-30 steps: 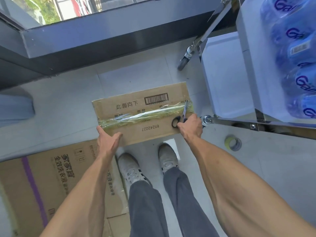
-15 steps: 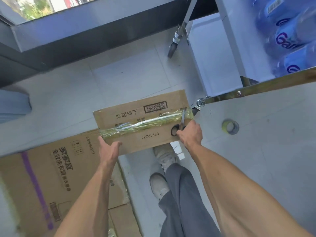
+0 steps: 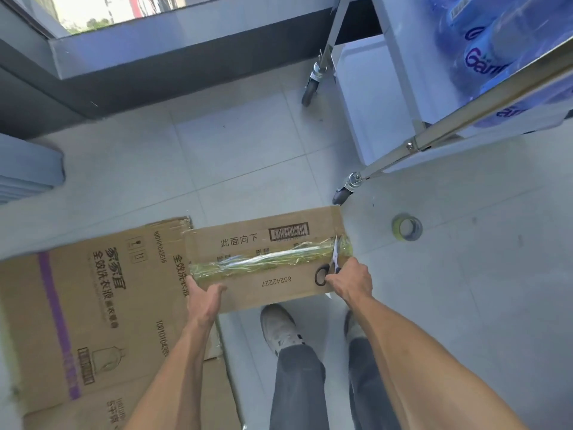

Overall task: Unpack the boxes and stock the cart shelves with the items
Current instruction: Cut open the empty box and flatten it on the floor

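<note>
A brown cardboard box (image 3: pixel 263 243) with a barcode and a yellowish clear tape seam along its top is held above the floor. My left hand (image 3: pixel 203 297) supports its near left corner, thumb on top and fingers curled under the edge. My right hand (image 3: pixel 352 279) grips black-handled scissors (image 3: pixel 330 263) at the box's right end, the blades pointing up across the tape seam. The metal cart (image 3: pixel 434 135) stands at the upper right, with blue wrapped bottle packs (image 3: pixel 483 57) on its shelf.
A flattened large cardboard box (image 3: pixel 86 305) with purple stripe lies on the tiled floor at left. A roll of tape (image 3: pixel 406 228) lies on the floor at right. Cart wheels (image 3: pixel 342 193) are close to the box's far right corner. My feet (image 3: pixel 279 328) stand below the box.
The view has tilted, so the box now sits lower in frame and the cart appears farther up. Both hands keep the same hold on box and scissors.
</note>
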`<state>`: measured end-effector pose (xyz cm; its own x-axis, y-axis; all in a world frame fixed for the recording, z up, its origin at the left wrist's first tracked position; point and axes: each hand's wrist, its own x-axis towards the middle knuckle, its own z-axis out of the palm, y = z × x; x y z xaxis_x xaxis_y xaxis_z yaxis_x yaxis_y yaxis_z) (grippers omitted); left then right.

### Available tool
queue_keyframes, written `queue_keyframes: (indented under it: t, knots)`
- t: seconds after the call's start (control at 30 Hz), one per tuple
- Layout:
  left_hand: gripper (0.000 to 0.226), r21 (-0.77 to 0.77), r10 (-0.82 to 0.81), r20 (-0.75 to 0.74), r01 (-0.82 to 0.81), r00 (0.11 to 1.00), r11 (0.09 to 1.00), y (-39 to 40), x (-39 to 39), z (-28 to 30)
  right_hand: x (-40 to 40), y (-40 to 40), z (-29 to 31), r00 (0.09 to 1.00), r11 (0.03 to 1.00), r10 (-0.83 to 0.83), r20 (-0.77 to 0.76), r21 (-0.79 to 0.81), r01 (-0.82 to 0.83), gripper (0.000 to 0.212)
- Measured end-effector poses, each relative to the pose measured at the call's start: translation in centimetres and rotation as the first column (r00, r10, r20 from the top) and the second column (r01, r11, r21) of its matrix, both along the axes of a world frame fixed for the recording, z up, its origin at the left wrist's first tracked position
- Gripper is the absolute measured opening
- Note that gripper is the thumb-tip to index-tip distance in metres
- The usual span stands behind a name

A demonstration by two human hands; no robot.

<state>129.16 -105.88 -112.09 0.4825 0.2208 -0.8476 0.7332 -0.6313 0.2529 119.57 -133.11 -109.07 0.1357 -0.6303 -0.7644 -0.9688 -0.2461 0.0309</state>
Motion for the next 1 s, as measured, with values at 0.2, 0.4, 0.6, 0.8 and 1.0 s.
queue_keyframes:
  t: [0.2, 0.4, 0.6, 0.8, 1.0]
  knots:
    - [0.093, 0.028, 0.084, -0.007, -0.084, 0.996, 0.996, -1.0, -5.0, 1.8, -1.5, 0.3, 2.3, 0.998, 0.999, 0.054, 0.014, -0.003, -0.053, 0.025]
    - [0.051, 0.065, -0.017, 0.045, 0.014, 0.999, 0.998, -9.3, -7.3, 7.0, -0.4, 1.2, 6.3, 0.983, 0.996, 0.065, 0.171, 0.053, -0.075, 0.010]
    - [0.034, -0.272, 0.181, -0.224, -0.239, 0.958, 0.932, -19.4, -7.1, 11.4, 1.2, 0.0, 11.1, 0.952, 0.997, 0.043, 0.303, -0.081, -0.019, 0.017]
    - [0.018, -0.259, 0.396, -0.142, -0.420, 0.907, 0.870, -20.3, -6.9, 11.1, 1.3, -3.4, 11.6, 0.929, 0.993, -0.095, 0.357, 0.096, 0.065, 0.018]
    - [0.023, 0.076, 0.394, 0.172, -0.411, 0.903, 0.908, -14.9, -7.9, 10.2, -0.7, -0.7, 9.0, 0.956, 0.966, 0.088, 0.281, 0.211, -0.151, 0.021]
